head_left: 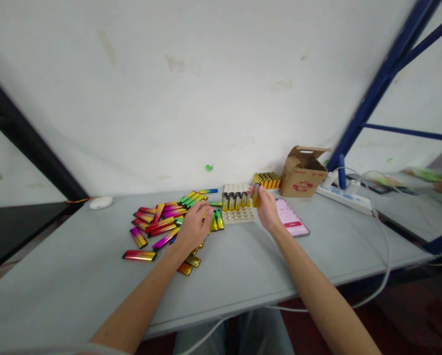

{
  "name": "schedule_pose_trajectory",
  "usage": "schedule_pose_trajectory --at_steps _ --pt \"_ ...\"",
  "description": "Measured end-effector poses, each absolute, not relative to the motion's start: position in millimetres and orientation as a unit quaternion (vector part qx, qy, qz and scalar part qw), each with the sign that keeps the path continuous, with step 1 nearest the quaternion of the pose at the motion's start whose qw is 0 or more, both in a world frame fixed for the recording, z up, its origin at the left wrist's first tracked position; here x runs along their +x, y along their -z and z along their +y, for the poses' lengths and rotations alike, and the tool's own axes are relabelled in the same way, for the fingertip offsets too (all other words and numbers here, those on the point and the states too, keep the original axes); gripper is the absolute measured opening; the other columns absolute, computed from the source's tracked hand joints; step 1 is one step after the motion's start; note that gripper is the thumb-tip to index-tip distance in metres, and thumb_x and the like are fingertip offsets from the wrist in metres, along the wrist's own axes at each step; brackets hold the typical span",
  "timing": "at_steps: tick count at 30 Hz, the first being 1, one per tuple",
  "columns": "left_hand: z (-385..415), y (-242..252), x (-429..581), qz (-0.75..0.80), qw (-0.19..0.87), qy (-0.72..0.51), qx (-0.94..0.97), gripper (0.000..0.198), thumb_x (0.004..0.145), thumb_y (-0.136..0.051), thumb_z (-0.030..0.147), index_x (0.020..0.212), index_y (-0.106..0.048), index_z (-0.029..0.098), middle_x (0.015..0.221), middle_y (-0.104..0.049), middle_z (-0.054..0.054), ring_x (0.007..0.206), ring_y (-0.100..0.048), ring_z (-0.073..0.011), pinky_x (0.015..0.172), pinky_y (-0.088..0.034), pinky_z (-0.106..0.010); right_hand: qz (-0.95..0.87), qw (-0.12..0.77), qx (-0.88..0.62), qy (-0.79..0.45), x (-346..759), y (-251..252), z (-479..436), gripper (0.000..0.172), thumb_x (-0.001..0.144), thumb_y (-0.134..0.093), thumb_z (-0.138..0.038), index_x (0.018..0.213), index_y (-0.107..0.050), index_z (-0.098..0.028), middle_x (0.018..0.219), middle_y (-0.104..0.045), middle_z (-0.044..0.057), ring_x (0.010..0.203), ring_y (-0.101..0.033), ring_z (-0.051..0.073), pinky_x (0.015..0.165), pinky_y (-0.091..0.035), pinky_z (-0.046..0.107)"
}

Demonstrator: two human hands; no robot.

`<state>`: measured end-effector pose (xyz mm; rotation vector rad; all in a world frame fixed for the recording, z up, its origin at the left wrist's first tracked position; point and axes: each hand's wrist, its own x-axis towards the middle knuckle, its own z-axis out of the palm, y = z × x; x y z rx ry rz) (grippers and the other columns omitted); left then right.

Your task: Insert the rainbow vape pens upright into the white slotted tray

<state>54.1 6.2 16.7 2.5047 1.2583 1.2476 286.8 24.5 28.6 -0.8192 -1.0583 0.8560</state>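
Fingers of the right hand pinch a lighter over the tray, phone beside. The left hand covers the pile, grip unclear.

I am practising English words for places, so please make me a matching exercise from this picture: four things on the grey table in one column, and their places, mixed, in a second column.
Things:
1. brown cardboard box
2. flat phone with a pink screen
3. small white round object
4. cream plastic grid tray

Places:
A. far left, near the wall
B. between the left hand and the right hand, which holds a gold lighter
C. far side, beside the blue metal frame
D. lying just right of the right hand

Pairs: 1-C, 2-D, 3-A, 4-B.
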Motion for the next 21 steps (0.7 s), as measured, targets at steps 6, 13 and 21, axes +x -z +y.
schedule_pose_trajectory --at_steps 6,13,21 --pt "9.7 -13.8 53.5 0.423 0.002 -0.396 0.815 0.031 0.097 -0.037 0.033 0.097 -0.064 0.017 0.107 -0.062 -0.011 0.107 -0.056 -0.0237 0.099 -0.045 -0.043 -0.601 0.632 -0.477 -0.109 296.4 -18.1 26.0 0.039 0.087 -0.052 -0.052 0.092 -0.070 -0.017 0.092 -0.071 0.009 0.084 -0.062 0.022 0.071 -0.049 0.034" --pt "16.1 -4.9 48.2 0.470 -0.090 -0.344 0.808 0.021 0.086 -0.056 0.034 0.094 -0.067 0.018 0.110 -0.062 -0.013 0.109 -0.053 -0.0296 0.099 -0.043 -0.051 -0.657 0.558 -0.497 -0.104 298.7 -13.0 22.5 0.031 0.088 -0.051 -0.042 0.100 -0.068 -0.019 0.089 -0.071 0.009 0.074 -0.061 0.021 0.069 -0.050 0.035" --pt "17.7 -0.3 47.9 0.472 -0.064 -0.345 0.809 0.022 0.078 -0.064 0.038 0.089 -0.069 0.020 0.110 -0.061 -0.012 0.111 -0.051 -0.0318 0.100 -0.042 -0.052 -0.636 0.585 -0.484 -0.141 303.6 -8.4 27.3 0.022 0.084 -0.058 -0.035 0.100 -0.066 -0.022 0.087 -0.069 0.006 0.075 -0.063 0.022 0.080 -0.050 0.038"
